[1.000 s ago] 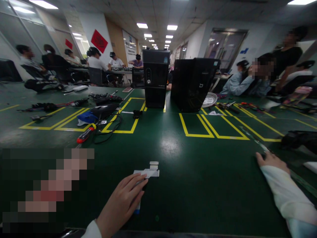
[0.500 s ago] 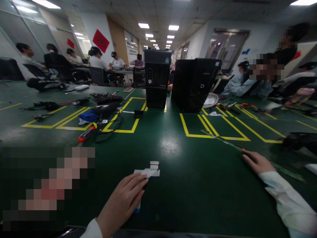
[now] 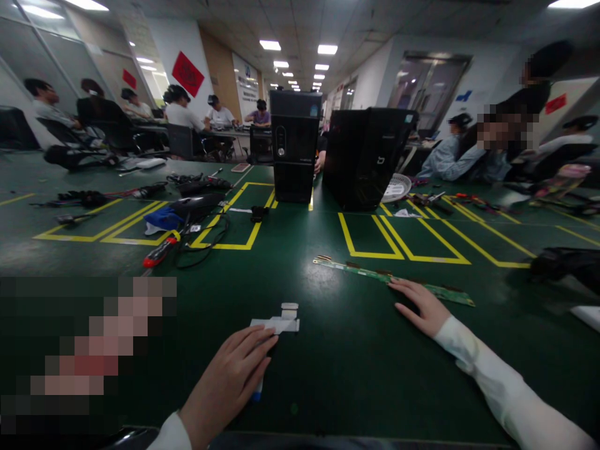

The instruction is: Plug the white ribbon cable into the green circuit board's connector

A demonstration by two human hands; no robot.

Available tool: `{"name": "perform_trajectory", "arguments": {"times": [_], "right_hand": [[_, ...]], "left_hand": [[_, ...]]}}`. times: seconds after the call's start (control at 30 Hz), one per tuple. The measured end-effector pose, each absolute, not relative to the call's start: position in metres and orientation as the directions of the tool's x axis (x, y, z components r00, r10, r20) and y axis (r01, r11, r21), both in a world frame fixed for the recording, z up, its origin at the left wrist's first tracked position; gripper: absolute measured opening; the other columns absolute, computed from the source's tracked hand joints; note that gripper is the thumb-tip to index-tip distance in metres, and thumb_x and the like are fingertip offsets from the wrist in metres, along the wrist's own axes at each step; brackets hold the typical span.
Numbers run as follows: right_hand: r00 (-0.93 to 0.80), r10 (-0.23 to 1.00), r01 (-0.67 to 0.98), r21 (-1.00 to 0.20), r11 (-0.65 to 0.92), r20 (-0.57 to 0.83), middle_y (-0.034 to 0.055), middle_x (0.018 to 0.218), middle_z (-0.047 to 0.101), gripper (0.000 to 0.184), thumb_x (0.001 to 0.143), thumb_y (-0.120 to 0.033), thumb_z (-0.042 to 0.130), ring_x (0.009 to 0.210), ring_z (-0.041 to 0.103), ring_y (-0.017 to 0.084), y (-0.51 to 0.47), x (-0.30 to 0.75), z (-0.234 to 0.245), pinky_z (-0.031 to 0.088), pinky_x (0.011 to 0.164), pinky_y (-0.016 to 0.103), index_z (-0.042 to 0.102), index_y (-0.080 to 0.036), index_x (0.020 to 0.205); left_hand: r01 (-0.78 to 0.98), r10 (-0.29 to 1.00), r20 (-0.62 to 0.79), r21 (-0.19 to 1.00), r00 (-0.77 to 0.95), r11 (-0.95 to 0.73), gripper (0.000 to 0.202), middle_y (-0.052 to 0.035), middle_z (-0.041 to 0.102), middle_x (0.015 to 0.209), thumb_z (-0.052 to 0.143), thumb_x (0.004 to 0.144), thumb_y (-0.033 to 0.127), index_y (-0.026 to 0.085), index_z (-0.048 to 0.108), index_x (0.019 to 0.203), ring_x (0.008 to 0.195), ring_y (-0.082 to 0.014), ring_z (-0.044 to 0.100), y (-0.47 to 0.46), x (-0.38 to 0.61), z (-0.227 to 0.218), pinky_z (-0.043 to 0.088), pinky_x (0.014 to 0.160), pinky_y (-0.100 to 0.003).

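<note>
My left hand [image 3: 229, 375] lies nearly flat on the green table, its outstretched fingers resting over part of a white flat ribbon cable [image 3: 285, 325]. A blue-tipped end of the cable shows below the palm; the middle is hidden under the hand. To the right, a long narrow green circuit board [image 3: 360, 270] lies slantwise on the tabletop. My right hand [image 3: 422, 306] reaches over it, fingertips touching the near edge of the board about its middle. The thumb is apart from the fingers, and the hand is open.
Two black computer towers [image 3: 295, 147] stand at the table's middle. A red-and-black screwdriver [image 3: 159, 251], a blue cloth-like item [image 3: 164, 219] and dark cables [image 3: 201, 265] lie at left. Yellow tape [image 3: 370, 255] marks rectangles. A white basket [image 3: 398, 187] sits behind the right tower. People sit around other tables.
My right hand has moved left and inward, bringing the circuit board leftward toward the table's middle. Its fingers have loosened from the board. My left hand stays on the ribbon cable.
</note>
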State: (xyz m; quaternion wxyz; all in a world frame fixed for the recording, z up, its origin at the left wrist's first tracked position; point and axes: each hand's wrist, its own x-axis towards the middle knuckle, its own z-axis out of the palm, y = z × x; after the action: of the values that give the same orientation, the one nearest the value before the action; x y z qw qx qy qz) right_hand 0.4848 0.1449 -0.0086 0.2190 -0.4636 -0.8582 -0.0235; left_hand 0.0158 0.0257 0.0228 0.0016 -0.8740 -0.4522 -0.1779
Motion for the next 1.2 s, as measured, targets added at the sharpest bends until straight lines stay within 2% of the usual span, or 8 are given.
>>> {"name": "perform_trajectory", "arguments": {"times": [0.13,0.33,0.73,0.87,1.0,1.13,1.2], "right_hand": [[-0.568,0.726,0.737,-0.154,0.659,0.389,0.0136,0.131,0.053,0.046,0.091,-0.041,0.045,0.123,0.047,0.026,0.144,0.436,-0.003,0.04,0.102,0.048,0.05,-0.018,0.13],[-0.659,0.668,0.659,-0.164,0.734,0.346,0.0142,0.134,0.05,0.049,0.09,-0.044,0.046,0.125,0.043,0.026,0.145,0.373,0.005,0.036,0.104,0.048,0.048,-0.017,0.132],[-0.683,0.69,0.664,-0.191,0.723,0.24,0.0126,0.139,0.044,0.057,0.09,-0.052,0.041,0.128,0.036,0.029,0.133,0.281,0.015,0.031,0.105,0.05,0.046,-0.018,0.136],[-0.69,0.678,0.648,-0.201,0.735,0.253,0.0134,0.141,0.041,0.059,0.09,-0.054,0.041,0.131,0.033,0.03,0.132,0.276,0.015,0.031,0.106,0.051,0.045,-0.018,0.136],[-0.688,0.641,0.627,-0.166,0.761,0.339,0.013,0.146,0.036,0.051,0.093,-0.046,0.038,0.138,0.023,0.028,0.141,0.296,0.012,0.028,0.109,0.051,0.045,-0.017,0.135],[-0.641,0.646,0.647,-0.162,0.745,0.414,0.0141,0.139,0.045,0.045,0.096,-0.039,0.033,0.135,0.029,0.026,0.152,0.331,0.006,0.031,0.108,0.05,0.05,-0.015,0.129],[-0.631,0.655,0.649,-0.181,0.739,0.416,0.0142,0.137,0.046,0.044,0.096,-0.039,0.033,0.134,0.031,0.026,0.155,0.346,0.002,0.033,0.107,0.05,0.05,-0.016,0.129]], "left_hand": [[0.791,0.792,0.309,0.166,0.526,-0.589,0.038,-0.0007,0.056,0.132,0.046,0.093,0.024,0.027,0.051,0.131,0.121,-0.0197,0.05,0.026,0.016,0.022,0.046,0.1,-0.037],[0.786,0.784,0.332,0.165,0.524,-0.595,0.038,-0.0012,0.058,0.13,0.047,0.093,0.025,0.026,0.052,0.13,0.119,-0.0197,0.051,0.025,0.016,0.023,0.046,0.099,-0.037],[0.787,0.788,0.323,0.17,0.524,-0.593,0.04,-0.0027,0.058,0.13,0.045,0.094,0.025,0.027,0.049,0.133,0.118,-0.0211,0.053,0.026,0.017,0.025,0.047,0.098,-0.038],[0.787,0.793,0.318,0.183,0.52,-0.589,0.042,-0.0019,0.058,0.131,0.047,0.093,0.024,0.028,0.047,0.136,0.119,-0.0213,0.052,0.025,0.017,0.023,0.047,0.099,-0.039],[0.78,0.814,0.315,0.263,0.488,-0.569,0.04,-0.0016,0.059,0.129,0.048,0.093,0.024,0.029,0.05,0.133,0.119,-0.0208,0.052,0.025,0.017,0.026,0.046,0.099,-0.039],[0.716,0.835,0.296,0.429,0.464,-0.55,0.037,-0.0032,0.056,0.132,0.04,0.096,0.021,0.028,0.053,0.129,0.123,-0.019,0.049,0.023,0.017,0.036,0.046,0.1,-0.036],[0.705,0.831,0.271,0.441,0.486,-0.556,0.037,-0.0036,0.053,0.135,0.039,0.096,0.02,0.028,0.052,0.13,0.126,-0.0191,0.046,0.023,0.018,0.042,0.043,0.103,-0.038]]}}
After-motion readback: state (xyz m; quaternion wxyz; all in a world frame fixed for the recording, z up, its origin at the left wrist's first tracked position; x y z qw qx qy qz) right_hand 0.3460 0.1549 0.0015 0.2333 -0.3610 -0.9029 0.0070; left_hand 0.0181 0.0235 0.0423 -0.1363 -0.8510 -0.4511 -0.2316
